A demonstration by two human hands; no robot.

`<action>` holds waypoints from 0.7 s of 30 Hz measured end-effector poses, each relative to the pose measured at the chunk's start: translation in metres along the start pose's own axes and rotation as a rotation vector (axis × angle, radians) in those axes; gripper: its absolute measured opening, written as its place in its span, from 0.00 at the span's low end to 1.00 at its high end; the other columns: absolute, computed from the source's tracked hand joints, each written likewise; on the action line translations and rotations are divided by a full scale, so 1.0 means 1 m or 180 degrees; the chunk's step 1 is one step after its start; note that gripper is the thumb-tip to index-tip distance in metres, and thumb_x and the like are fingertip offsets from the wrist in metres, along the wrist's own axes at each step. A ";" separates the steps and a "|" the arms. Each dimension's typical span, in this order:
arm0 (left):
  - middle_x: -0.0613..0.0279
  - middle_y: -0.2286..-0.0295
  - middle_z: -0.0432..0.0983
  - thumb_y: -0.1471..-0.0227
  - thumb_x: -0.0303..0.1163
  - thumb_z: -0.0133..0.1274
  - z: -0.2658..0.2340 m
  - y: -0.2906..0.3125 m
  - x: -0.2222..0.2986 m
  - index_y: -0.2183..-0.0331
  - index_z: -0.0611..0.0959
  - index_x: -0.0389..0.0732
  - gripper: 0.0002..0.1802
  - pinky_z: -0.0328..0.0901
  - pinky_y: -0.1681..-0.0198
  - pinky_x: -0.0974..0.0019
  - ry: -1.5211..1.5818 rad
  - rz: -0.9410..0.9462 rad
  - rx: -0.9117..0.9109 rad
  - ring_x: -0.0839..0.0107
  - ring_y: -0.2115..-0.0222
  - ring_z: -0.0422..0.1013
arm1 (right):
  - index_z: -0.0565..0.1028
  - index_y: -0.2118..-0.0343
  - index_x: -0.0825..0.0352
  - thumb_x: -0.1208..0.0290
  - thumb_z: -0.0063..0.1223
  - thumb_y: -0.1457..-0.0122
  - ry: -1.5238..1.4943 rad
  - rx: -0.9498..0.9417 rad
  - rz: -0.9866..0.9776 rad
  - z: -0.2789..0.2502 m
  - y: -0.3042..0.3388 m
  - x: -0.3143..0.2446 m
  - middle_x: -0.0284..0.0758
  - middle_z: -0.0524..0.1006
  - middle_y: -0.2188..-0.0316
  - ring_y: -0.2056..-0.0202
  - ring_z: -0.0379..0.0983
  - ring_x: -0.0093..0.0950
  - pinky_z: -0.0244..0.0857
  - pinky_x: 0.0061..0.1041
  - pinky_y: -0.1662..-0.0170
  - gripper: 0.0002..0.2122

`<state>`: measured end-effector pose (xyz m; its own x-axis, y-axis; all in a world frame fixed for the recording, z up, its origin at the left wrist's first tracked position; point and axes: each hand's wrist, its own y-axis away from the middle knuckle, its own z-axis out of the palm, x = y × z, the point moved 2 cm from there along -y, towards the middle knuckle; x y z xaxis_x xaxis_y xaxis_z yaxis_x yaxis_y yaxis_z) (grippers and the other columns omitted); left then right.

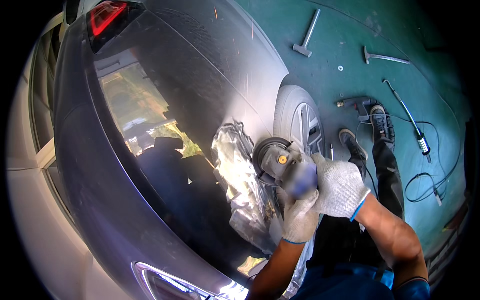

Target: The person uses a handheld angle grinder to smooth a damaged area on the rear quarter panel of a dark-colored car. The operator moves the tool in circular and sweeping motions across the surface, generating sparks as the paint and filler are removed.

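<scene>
An angle grinder (276, 159), with a round dark disc at its head, is held against or very close to the car body just left of the wheel (301, 120). My left hand (301, 218), in a white knitted glove, is closed around the tool from below. From the right, my gloved right hand (342, 189) grips its rear part; some fingers are hidden. Beside the disc, a crumpled silvery patch (235, 165) covers the bodywork; whether it is sheeting or bent metal I cannot tell. A few orange sparks streak above the dark car panel (200, 45).
On the green floor lie a hammer (308, 37), a second hammer (385, 58), a long rod-like tool (411, 120) and a pistol-shaped tool (357, 104) near my feet. A dark cable (422, 174) loops at right. A red tail light (106, 18) shows at top left.
</scene>
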<state>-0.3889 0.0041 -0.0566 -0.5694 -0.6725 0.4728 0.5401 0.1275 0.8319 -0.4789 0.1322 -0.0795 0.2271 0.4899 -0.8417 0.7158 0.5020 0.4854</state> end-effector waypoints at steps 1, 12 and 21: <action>0.59 0.45 0.72 0.39 0.24 0.58 -0.002 0.002 -0.004 0.40 0.73 0.39 0.27 0.65 0.38 0.58 -0.0021 -0.0009 0.0087 0.66 0.44 0.70 | 0.72 0.58 0.73 0.59 0.66 0.56 0.0086 -0.0119 0.0021 0.002 0.002 0.002 0.52 0.80 0.72 0.68 0.81 0.52 0.76 0.45 0.63 0.26; 0.28 0.43 0.66 0.39 0.52 0.55 0.030 0.052 0.082 0.40 0.69 0.24 0.42 0.56 0.35 0.36 -0.7027 0.1727 -0.0339 0.34 0.39 0.62 | 0.77 0.51 0.70 0.65 0.74 0.64 -0.1480 0.0111 0.1128 -0.002 0.025 0.047 0.47 0.82 0.64 0.61 0.81 0.45 0.73 0.37 0.51 0.32; 0.48 0.29 0.50 0.35 0.60 0.42 0.138 -0.097 0.196 0.31 0.60 0.35 0.45 0.37 0.26 0.49 -1.0752 0.1533 0.1300 0.54 0.28 0.44 | 0.76 0.51 0.70 0.66 0.73 0.61 -0.2195 0.0846 0.0933 -0.044 0.033 0.078 0.45 0.83 0.62 0.60 0.81 0.41 0.73 0.35 0.50 0.31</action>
<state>-0.6382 -0.0397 -0.0046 0.5404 0.4060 -0.7369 0.7999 0.0238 0.5997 -0.4664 0.2189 -0.1189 0.7260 -0.0196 -0.6874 0.6775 0.1916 0.7101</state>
